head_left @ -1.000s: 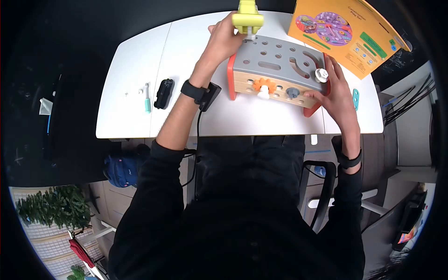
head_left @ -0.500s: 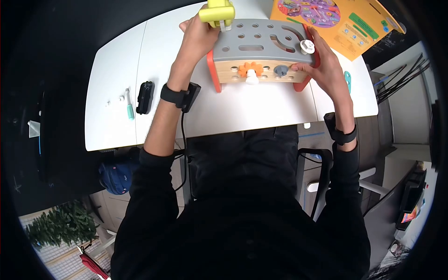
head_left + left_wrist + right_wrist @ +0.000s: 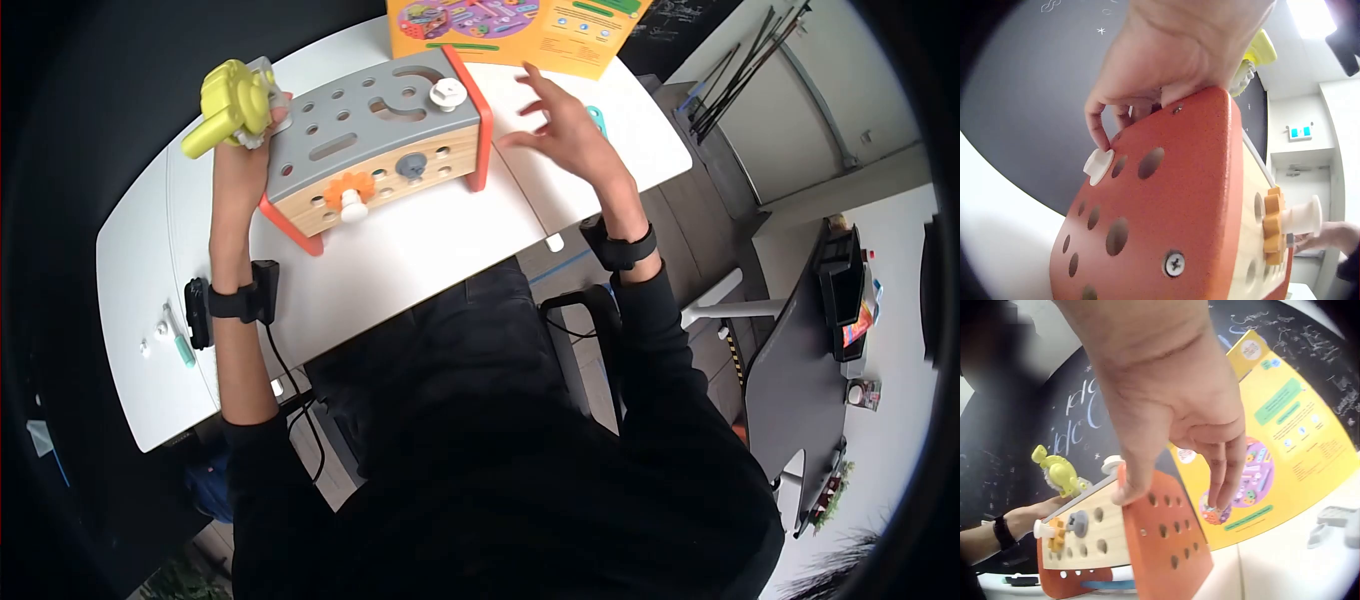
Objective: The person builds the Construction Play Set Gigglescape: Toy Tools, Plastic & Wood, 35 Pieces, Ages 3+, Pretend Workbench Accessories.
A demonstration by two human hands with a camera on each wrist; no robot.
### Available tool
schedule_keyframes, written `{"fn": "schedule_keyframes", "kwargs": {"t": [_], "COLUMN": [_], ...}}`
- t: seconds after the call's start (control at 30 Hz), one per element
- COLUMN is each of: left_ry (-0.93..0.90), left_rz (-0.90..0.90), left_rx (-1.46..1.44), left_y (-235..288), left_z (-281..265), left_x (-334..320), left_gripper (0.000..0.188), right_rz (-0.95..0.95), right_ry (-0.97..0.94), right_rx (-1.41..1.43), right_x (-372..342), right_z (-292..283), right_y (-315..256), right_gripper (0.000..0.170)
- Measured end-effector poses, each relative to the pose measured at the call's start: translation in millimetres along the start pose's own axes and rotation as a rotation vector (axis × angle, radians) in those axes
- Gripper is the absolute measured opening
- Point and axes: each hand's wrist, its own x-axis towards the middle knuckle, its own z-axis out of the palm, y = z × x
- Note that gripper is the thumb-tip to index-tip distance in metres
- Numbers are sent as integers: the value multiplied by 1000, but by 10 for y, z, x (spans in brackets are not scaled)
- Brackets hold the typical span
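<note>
A toy workbench (image 3: 330, 148) with a grey top, wooden front and red ends stands on the table. My left hand (image 3: 243, 165) grips its left end, fingers bent over the top edge; in the left wrist view a fingertip touches a white knob (image 3: 1100, 164) on the red panel. A yellow-green toy saw (image 3: 230, 105) with a grey toothed disc stands over that corner, partly hiding the hand. My right hand (image 3: 572, 135) is off the right end, fingers spread, holding nothing. A white bolt (image 3: 447, 94) sits on top; an orange gear (image 3: 349, 187) and grey screw (image 3: 411, 165) are on the front.
Behind the bench stands a yellow box (image 3: 560, 40). A teal strip (image 3: 597, 121) lies right of my right hand. At the table's left are a black case (image 3: 199, 313), a teal-handled screwdriver (image 3: 184, 348) and small white pieces (image 3: 146, 348).
My right hand has let go of the bench's right end and moved away to the right, fingers spreading. The left hand stays at the left end. The head view has swung round.
</note>
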Motion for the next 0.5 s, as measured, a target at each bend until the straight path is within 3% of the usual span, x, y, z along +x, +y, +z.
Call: {"fn": "schedule_keyframes", "kwargs": {"t": [0.03,0.1,0.17,0.2,0.3,0.33,0.5], "left_ry": [16,20,31,29,22,18,43], "left_rz": [-62,-57,-54,-37,3,26,107], "left_rx": [9,5,6,-18,-27,-16,-50], "left_y": [6,-16,-7,18,-22,-61,-40], "left_z": [9,19,24,26,27,7,21], "left_x": [-3,1,4,-2,4,8,-22], "left_gripper": [27,28,29,29,28,28,25], "right_rz": [40,294,453,454,711,730,673], "right_ry": [27,76,40,39,-105,-42,-78], "right_rx": [-78,-250,-520,-520,-533,-476,-542], "right_x": [-23,-148,-261,-300,-325,-335,-255], "right_z": [-39,-200,-301,-314,-339,-356,-330], "right_y": [283,545,800,912,1163,1199,1196], "right_gripper": [82,50,39,39,46,47,47]}}
